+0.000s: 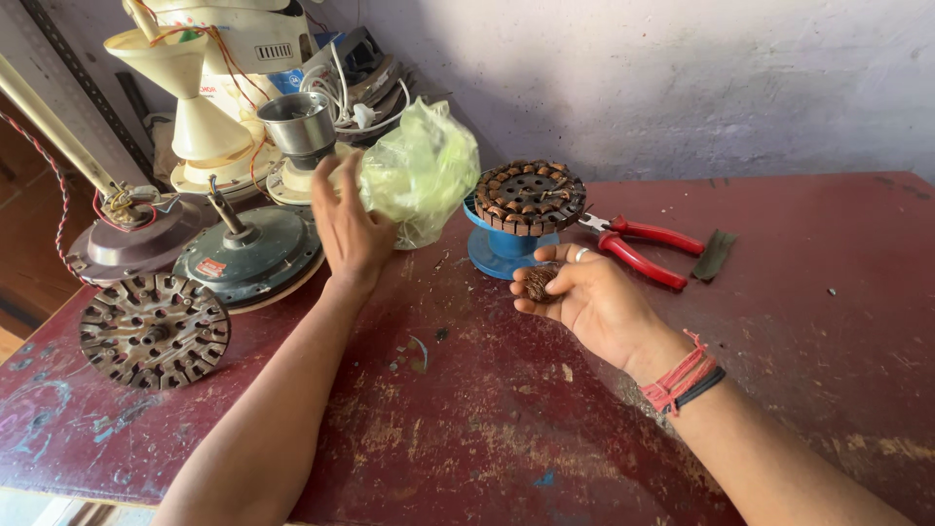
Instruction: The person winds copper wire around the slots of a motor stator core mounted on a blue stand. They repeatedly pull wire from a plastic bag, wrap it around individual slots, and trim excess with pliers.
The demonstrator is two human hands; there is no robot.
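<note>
My left hand (348,226) grips a crumpled pale green plastic bag (419,171), lifted a little above the dark red table (506,409). My right hand (584,297), with a ring and red and black wrist threads, cups a small bundle of brown copper wire (538,281) in its fingers. Just beyond it a copper-wound fan stator (530,197) rests on a blue spool (499,249).
Red-handled pliers (643,248) and a dark flat strip (714,253) lie at the back right. At the left are a bare slotted stator core (154,329), a teal fan motor housing (251,253), a grey motor cover (136,244) with wires, cream fan parts and a metal cup (297,125).
</note>
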